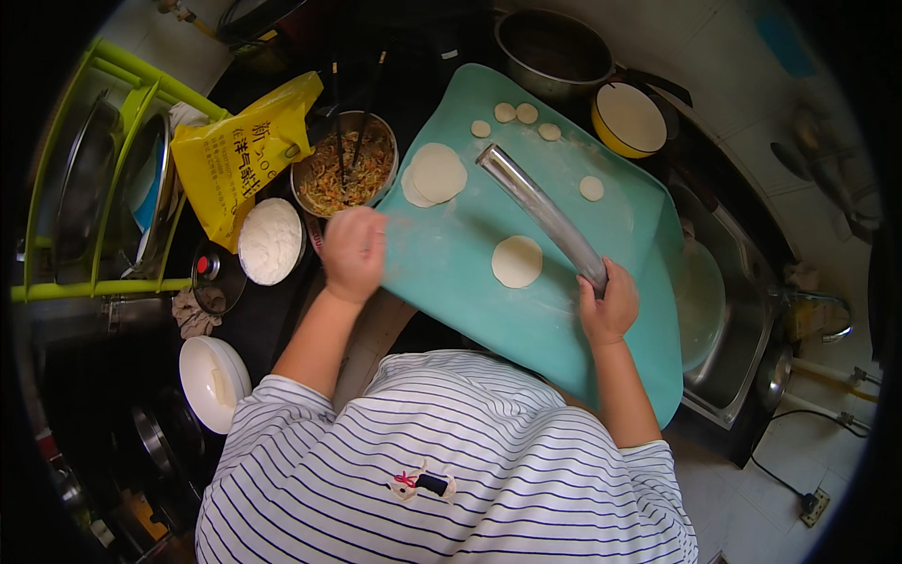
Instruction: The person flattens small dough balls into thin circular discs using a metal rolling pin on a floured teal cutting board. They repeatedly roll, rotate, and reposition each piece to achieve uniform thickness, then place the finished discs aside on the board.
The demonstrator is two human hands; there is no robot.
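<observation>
My right hand (610,302) grips one end of a metal rolling pin (539,209), tilted up above the teal silicone mat (451,282). Below and left of the pin, a rolled round of dough (517,261) lies flat. My left hand (354,248), blurred, is over the mat's left edge; its fingers look curled, and whether it holds anything cannot be told. Two overlapping thin dough wrappers (438,173) lie farther back. Several small dough discs (527,113) rest at the back of the mat, and another disc (591,188) lies to the right.
Left of the mat stand a bowl of chopped filling (352,166) with chopsticks, a bowl of flour (270,242), a yellow plastic bag (236,151) and a white bowl (211,384). A pot (554,53) and a yellow bowl (629,120) are behind; a steel sink (740,338) is right.
</observation>
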